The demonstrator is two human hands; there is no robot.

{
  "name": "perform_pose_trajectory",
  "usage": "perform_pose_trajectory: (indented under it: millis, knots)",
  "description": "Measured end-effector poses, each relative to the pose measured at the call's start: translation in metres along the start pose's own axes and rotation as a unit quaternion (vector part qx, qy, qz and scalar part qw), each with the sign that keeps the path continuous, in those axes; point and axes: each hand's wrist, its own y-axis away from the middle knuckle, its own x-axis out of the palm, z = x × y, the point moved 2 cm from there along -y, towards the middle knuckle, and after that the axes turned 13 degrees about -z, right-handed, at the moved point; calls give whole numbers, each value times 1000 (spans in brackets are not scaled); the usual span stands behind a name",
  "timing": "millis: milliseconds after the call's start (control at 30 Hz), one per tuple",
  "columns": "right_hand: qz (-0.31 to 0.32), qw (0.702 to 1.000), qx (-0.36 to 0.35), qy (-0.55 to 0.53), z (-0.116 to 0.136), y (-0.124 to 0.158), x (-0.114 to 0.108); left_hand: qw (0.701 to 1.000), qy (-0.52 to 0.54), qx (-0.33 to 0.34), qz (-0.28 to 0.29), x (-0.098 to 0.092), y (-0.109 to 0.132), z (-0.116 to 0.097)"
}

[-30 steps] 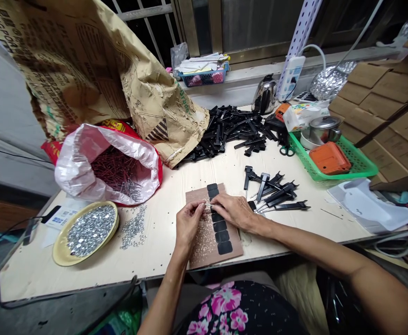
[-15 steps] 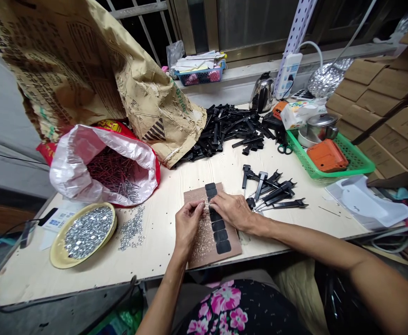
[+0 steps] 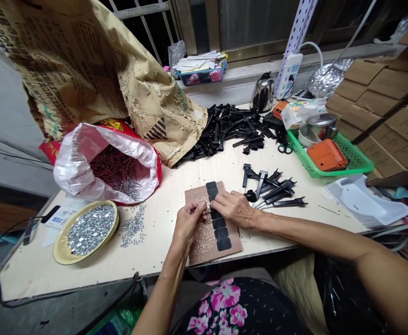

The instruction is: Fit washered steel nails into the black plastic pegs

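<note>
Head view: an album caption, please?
Left hand and right hand close together over a brown board, black parts piled beyond.

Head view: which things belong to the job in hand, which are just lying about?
Likely the job: thin piece between left hand and right hand; brown board; black squares on it; forked black parts.

Likely lying about: kettle; green basket; blue basket; cardboard boxes.

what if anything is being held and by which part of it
The left grip and right grip seem to pinch a thin pale piece; it is too small to tell where along it.
</note>
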Motion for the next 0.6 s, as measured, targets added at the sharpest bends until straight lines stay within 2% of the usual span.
perform_pose_trajectory:
  millis: [100,167,233,300,367,467,600]
  knots:
    - [17,987,121,-100,-4,-3,4,997,-50,63,-17,-3,1,1]
    - [68,956,203,-200,-7,-3,10,993,-80,90,-17,-5,2,0]
    - [108,934,233,-250,-9,-2,14,992,-85,89,-10,-7,2,-1]
    - [85,955,193,-211,-8,-2,11,996,-67,52,12,-8,1,-1]
    - [32,988,92,-116,-3,0,5,998,-35,-12,47,-7,0,0]
    - [-9,999,-37,23,5,2,0,994,8,-82,66,-7,0,1]
    - [-31,994,-54,88,10,1,-1,995,25,-80,48,-7,1,1]
